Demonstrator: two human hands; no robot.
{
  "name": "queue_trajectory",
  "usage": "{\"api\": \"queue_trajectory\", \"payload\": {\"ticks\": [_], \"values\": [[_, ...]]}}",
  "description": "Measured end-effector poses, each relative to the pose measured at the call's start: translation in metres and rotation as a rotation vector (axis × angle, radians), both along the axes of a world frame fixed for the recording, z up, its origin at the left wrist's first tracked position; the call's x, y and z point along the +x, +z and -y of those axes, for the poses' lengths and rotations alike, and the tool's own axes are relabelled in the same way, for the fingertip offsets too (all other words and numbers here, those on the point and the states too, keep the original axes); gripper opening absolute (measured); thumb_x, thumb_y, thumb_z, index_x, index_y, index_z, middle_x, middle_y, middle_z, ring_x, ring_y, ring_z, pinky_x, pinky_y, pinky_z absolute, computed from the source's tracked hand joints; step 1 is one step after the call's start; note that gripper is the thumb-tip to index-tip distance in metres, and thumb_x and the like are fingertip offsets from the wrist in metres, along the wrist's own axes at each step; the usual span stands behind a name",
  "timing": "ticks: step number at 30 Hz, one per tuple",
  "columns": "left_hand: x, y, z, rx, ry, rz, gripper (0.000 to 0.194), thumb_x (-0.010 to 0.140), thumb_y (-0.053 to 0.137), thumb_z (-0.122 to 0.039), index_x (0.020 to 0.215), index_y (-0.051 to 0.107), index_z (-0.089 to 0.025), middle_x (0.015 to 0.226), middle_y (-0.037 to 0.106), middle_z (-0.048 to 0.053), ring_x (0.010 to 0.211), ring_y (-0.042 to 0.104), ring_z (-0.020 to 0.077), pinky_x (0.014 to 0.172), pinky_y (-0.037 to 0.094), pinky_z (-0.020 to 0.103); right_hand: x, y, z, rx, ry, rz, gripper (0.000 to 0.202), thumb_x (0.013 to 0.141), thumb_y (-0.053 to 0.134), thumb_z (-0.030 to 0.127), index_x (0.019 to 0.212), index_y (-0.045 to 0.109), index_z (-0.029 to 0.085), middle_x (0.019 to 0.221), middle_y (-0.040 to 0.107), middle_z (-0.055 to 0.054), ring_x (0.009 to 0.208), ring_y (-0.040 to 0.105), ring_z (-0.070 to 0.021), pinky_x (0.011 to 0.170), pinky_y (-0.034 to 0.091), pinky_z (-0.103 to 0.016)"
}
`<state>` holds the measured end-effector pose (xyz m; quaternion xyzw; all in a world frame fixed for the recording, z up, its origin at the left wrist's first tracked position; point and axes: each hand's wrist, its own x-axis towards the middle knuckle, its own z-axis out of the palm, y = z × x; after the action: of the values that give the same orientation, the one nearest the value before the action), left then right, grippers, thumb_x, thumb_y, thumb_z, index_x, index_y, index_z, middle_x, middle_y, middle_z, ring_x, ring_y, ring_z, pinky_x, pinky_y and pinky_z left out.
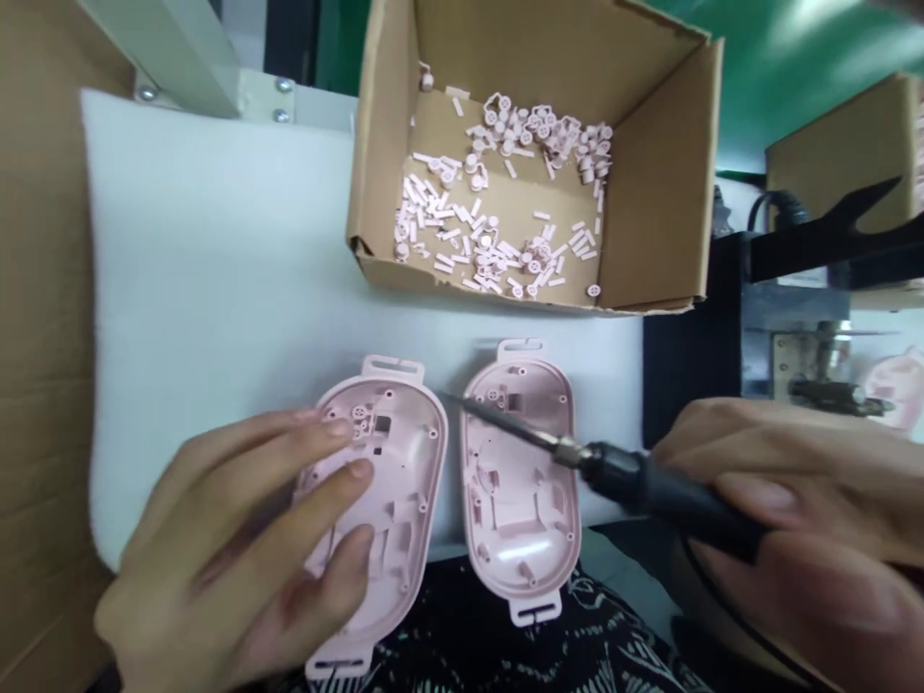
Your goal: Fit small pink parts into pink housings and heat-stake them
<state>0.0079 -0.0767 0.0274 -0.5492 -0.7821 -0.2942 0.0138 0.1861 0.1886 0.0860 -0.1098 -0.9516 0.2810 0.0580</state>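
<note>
My right hand [794,500] is wrapped round the black handle of a soldering iron [613,472]. Its thin dark tip points left, over the upper part of a pink plastic shell [520,481]. Another pink plastic shell [415,462] lies to the left, its hollow side up, with small posts and a square hole inside. Over that left shell's near-left side rests my left hand [252,539], fingers spread, fingertips on or just above its inner face. Part of this shell is hidden under the hand.
Beyond the shells stands an open cardboard box [650,192] with many small pink plastic pieces [491,250] inside. White foam [217,289] covers the work surface. At right are a dark metal stand [794,279] and another cardboard box [844,154]. A metal frame [194,58] rises at the back left.
</note>
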Motion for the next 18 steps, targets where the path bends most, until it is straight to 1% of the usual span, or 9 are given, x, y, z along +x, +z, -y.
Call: {"api": "queue_trajectory", "payload": {"ticks": [2, 4, 6, 7, 10, 12, 13, 15, 18], "values": [[0.000, -0.008, 0.009, 0.047, 0.067, 0.004, 0.036, 0.079, 0.070, -0.016, 0.113, 0.068, -0.026, 0.129, 0.064, 0.004, 0.114, 0.062, 0.0272, 0.092, 0.057, 0.046, -0.020, -0.001, 0.012, -0.095, 0.031, -0.138, 0.018, 0.091, 0.052, 0.022, 0.074, 0.055, 0.025, 0.059, 0.060, -0.001, 0.053, 0.065, -0.0160, 0.050, 0.056, -0.027], [0.001, -0.014, 0.011, 0.078, 0.079, 0.022, 0.039, 0.079, 0.069, -0.015, 0.117, 0.067, -0.024, 0.139, 0.058, 0.006, 0.115, 0.062, 0.0287, 0.092, 0.058, 0.048, -0.035, -0.001, 0.018, -0.204, 0.134, -0.185, 0.012, 0.084, 0.061, 0.012, 0.081, 0.059, 0.024, 0.064, 0.066, 0.001, 0.059, 0.069, -0.0147, 0.062, 0.062, -0.027], [0.002, -0.017, 0.009, 0.055, 0.072, 0.041, 0.039, 0.081, 0.068, -0.016, 0.120, 0.066, -0.023, 0.145, 0.054, 0.009, 0.118, 0.061, 0.0303, 0.093, 0.058, 0.050, -0.044, 0.000, 0.021, -0.276, 0.222, -0.118, 0.025, 0.076, 0.067, 0.005, 0.090, 0.061, 0.025, 0.075, 0.072, 0.002, 0.067, 0.072, -0.0155, 0.071, 0.065, -0.030], [0.001, -0.017, 0.007, 0.029, 0.060, 0.040, 0.039, 0.082, 0.069, -0.018, 0.120, 0.066, -0.023, 0.144, 0.053, 0.011, 0.119, 0.061, 0.0308, 0.094, 0.058, 0.050, -0.047, 0.000, 0.024, -0.285, 0.213, -0.116, 0.029, 0.074, 0.066, 0.003, 0.092, 0.061, 0.025, 0.075, 0.073, 0.001, 0.067, 0.072, -0.0162, 0.071, 0.066, -0.031], [0.000, -0.015, 0.003, -0.003, 0.028, 0.023, 0.034, 0.083, 0.069, -0.020, 0.117, 0.066, -0.019, 0.137, 0.055, 0.013, 0.120, 0.060, 0.0319, 0.097, 0.057, 0.051, -0.054, -0.002, 0.037, -0.259, 0.070, -0.217, 0.026, 0.069, 0.056, 0.001, 0.082, 0.061, 0.023, 0.061, 0.067, 0.001, 0.055, 0.066, -0.0157, 0.059, 0.063, -0.031], [-0.001, -0.015, 0.002, -0.005, 0.021, 0.010, 0.032, 0.083, 0.068, -0.019, 0.115, 0.067, -0.016, 0.136, 0.056, 0.013, 0.119, 0.060, 0.0309, 0.099, 0.055, 0.049, -0.057, -0.005, 0.045, -0.232, -0.026, -0.311, 0.023, 0.068, 0.053, 0.002, 0.077, 0.059, 0.022, 0.057, 0.062, 0.001, 0.050, 0.062, -0.0143, 0.055, 0.060, -0.030], [-0.001, -0.015, 0.003, -0.003, 0.026, 0.004, 0.031, 0.083, 0.067, -0.019, 0.114, 0.067, -0.016, 0.137, 0.056, 0.011, 0.119, 0.060, 0.0302, 0.100, 0.055, 0.048, -0.058, -0.006, 0.048, -0.224, -0.042, -0.322, 0.022, 0.069, 0.052, 0.002, 0.077, 0.059, 0.022, 0.057, 0.062, 0.002, 0.050, 0.061, -0.0139, 0.054, 0.060, -0.030], [-0.001, -0.017, 0.003, 0.002, 0.036, 0.003, 0.032, 0.083, 0.067, -0.019, 0.114, 0.068, -0.015, 0.137, 0.057, 0.009, 0.118, 0.061, 0.0293, 0.099, 0.056, 0.046, -0.058, -0.007, 0.049, -0.232, -0.013, -0.281, 0.022, 0.071, 0.054, 0.002, 0.079, 0.059, 0.022, 0.060, 0.062, 0.002, 0.052, 0.061, -0.0139, 0.057, 0.061, -0.031], [0.000, -0.018, 0.004, 0.016, 0.038, 0.015, 0.036, 0.079, 0.071, -0.018, 0.114, 0.068, -0.013, 0.135, 0.059, 0.012, 0.117, 0.061, 0.0300, 0.098, 0.056, 0.047, -0.055, -0.006, 0.045, -0.247, 0.103, -0.165, 0.023, 0.072, 0.059, 0.000, 0.082, 0.062, 0.021, 0.065, 0.065, 0.001, 0.058, 0.064, -0.0144, 0.064, 0.063, -0.032]]}}
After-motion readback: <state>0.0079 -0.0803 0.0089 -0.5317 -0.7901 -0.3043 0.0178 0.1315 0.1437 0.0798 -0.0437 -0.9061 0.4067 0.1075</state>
